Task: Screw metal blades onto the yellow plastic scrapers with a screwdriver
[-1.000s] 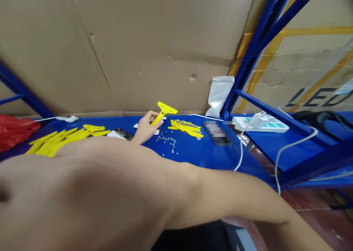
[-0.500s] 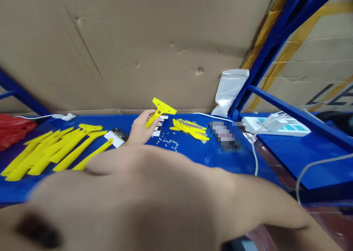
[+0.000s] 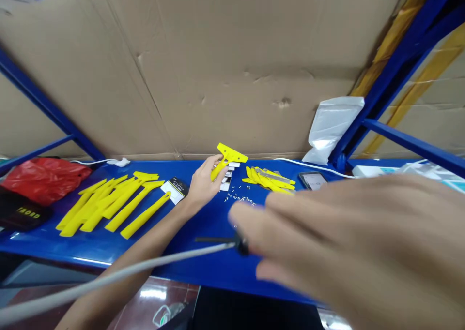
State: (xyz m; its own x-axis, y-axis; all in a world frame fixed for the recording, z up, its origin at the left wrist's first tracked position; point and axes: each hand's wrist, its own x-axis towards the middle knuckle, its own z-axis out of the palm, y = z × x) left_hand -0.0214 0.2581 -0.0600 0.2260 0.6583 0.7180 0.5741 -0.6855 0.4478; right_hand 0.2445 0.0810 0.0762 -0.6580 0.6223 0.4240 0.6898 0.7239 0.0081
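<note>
My left hand [image 3: 203, 182] is closed round the handle of a yellow scraper [image 3: 232, 155], its wide head tilted up near the cardboard wall. Close to the camera, my right hand [image 3: 319, 238] is smeared by motion. At its fingertips is the dark end of a white cable [image 3: 174, 257], with a thin dark rod [image 3: 214, 239] pointing left beside it; the grip itself is blurred. Small screws and nuts [image 3: 238, 198] lie scattered between the hands. Yellow head pieces [image 3: 271, 179] are piled behind them. Several yellow scraper handles [image 3: 134, 199] lie at the left.
A black-and-white card pack [image 3: 176, 189] lies by the handles. A red plastic bag [image 3: 47, 177] sits at the far left. A phone [image 3: 312, 180] and a white plastic sleeve [image 3: 332, 127] are at the right. Blue frame posts [image 3: 385, 78] flank the blue table [image 3: 203, 267].
My right arm, which crossed the foreground, has swung out to the right, bringing the right hand and white cable into view. The view has shifted left; my left hand still holds the scraper.
</note>
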